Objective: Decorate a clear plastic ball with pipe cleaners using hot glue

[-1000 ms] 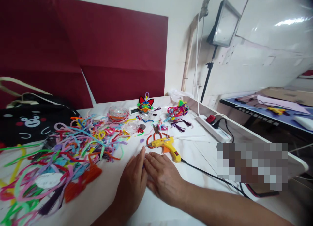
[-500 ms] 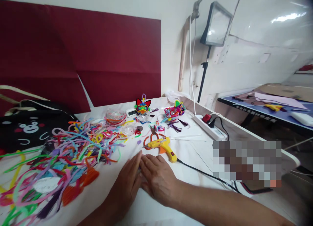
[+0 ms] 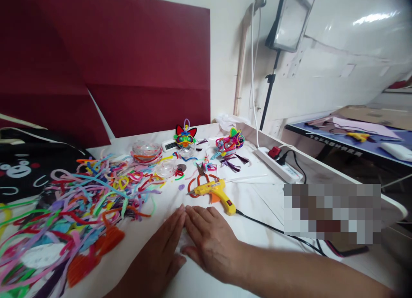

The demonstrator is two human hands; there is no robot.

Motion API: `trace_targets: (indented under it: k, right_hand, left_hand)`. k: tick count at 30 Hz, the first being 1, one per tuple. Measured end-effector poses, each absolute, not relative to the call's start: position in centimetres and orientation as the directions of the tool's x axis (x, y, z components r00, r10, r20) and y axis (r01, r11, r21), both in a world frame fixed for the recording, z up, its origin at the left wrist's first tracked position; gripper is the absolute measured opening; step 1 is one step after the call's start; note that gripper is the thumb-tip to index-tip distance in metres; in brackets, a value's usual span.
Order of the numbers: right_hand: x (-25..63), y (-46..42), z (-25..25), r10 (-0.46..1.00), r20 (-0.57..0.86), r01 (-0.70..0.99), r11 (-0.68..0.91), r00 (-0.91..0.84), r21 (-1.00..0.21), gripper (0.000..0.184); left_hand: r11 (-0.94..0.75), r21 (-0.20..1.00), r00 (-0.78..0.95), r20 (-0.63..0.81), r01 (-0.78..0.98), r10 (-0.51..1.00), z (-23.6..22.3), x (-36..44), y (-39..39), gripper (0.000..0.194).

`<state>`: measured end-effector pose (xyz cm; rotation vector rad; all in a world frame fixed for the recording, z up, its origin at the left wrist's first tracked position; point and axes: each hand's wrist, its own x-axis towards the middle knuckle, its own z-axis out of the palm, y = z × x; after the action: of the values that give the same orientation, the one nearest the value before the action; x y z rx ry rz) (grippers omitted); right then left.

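Observation:
My left hand [image 3: 164, 250] and my right hand [image 3: 209, 242] rest on the white tabletop, fingers stretched out, with their fingertips meeting. Neither one visibly holds anything, though their palms are hidden. Just beyond the fingertips lies a yellow hot glue gun [image 3: 212, 190], its nozzle toward the left. Orange-handled scissors [image 3: 201, 175] sit partly under it. To the left of my hands spreads a tangled heap of coloured pipe cleaners [image 3: 96, 199] with orange tassels [image 3: 83, 266].
Farther back stand a colourful animal-face ornament [image 3: 186, 137], another pipe-cleaner figure [image 3: 229, 144] with purple tassels and clear plastic domes [image 3: 165, 168]. A power strip [image 3: 280, 165] lies at the right edge. A black bag [image 3: 19, 173] is at the left, and a lamp stand [image 3: 268, 96] rises behind.
My view has shifted slightly, so the heap and bag appear farther left. My hands stay together at the fingertips, with a wider gap now between the thumbs and palms.

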<state>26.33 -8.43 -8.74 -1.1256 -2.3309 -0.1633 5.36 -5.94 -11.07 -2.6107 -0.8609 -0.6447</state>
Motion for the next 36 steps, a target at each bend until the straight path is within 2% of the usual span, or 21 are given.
trace_targets:
  k: [4,9,14,20,26,31,36]
  right_hand:
    - [26.3,-8.6,-8.9,0.696,0.519,0.756,0.640,-0.497,-0.135,0.059]
    - [26.3,-8.9,-8.5,0.730,0.479,0.759,0.625,-0.488,-0.180,0.053]
    - [26.5,-9.1,-8.0,0.757,0.453,0.741,0.618,-0.470,-0.263,0.053]
    - [26.7,-9.0,-8.2,0.728,0.499,0.726,0.640,-0.469,-0.251,0.042]
    - [26.9,-9.0,-8.0,0.683,0.564,0.710,0.667,-0.463,-0.225,0.037]
    - [26.8,-9.0,-8.0,0.665,0.595,0.701,0.677,-0.450,-0.226,0.035]
    - [26.6,-9.1,-8.4,0.648,0.627,0.703,0.677,-0.432,-0.216,0.035]
  left_hand:
    - [-0.783,-0.108,0.712,0.504,0.613,0.489,-11.5,5.4,-6.3,0.089]
    - [-0.717,0.019,0.627,0.470,0.697,0.622,-12.4,5.7,-7.2,0.087]
    - [-0.712,0.007,0.640,0.430,0.702,0.636,-12.7,5.5,-7.2,0.086]
    - [-0.724,0.066,0.626,0.452,0.686,0.635,-12.8,5.4,-7.0,0.084]
    - [-0.723,0.035,0.627,0.471,0.690,0.620,-12.2,5.6,-6.8,0.085]
    - [-0.800,-0.121,0.752,0.448,0.587,0.484,-11.3,5.1,-6.1,0.089]
    - [-0.774,-0.143,0.739,0.444,0.616,0.507,-11.5,5.0,-6.1,0.088]
